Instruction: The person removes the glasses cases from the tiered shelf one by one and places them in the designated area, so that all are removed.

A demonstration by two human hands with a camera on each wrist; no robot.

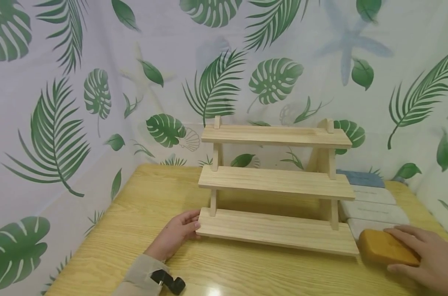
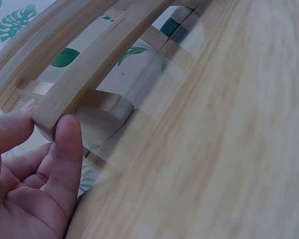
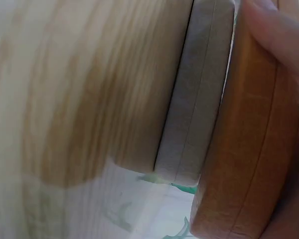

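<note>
A three-tier wooden display stand (image 1: 275, 181) is on the table in the middle of the head view. My left hand (image 1: 175, 231) pinches the left end of its lowest shelf (image 2: 65, 97), thumb on one face and fingers on the other. At the right, my right hand (image 1: 432, 257) grips an orange-brown box (image 1: 386, 246) with rounded corners and a seam along its side (image 3: 249, 134). This box overlaps the front end of a row of pale grey boxes (image 1: 373, 210) beside the stand. Its far side is hidden under my right hand.
A blue box (image 1: 360, 178) lies at the back of the row, behind the grey ones. White cloth (image 1: 164, 94) printed with green leaves hangs behind the wood-grain table (image 1: 135, 222) and along both sides. A black clip (image 1: 168, 282) sits on my left sleeve.
</note>
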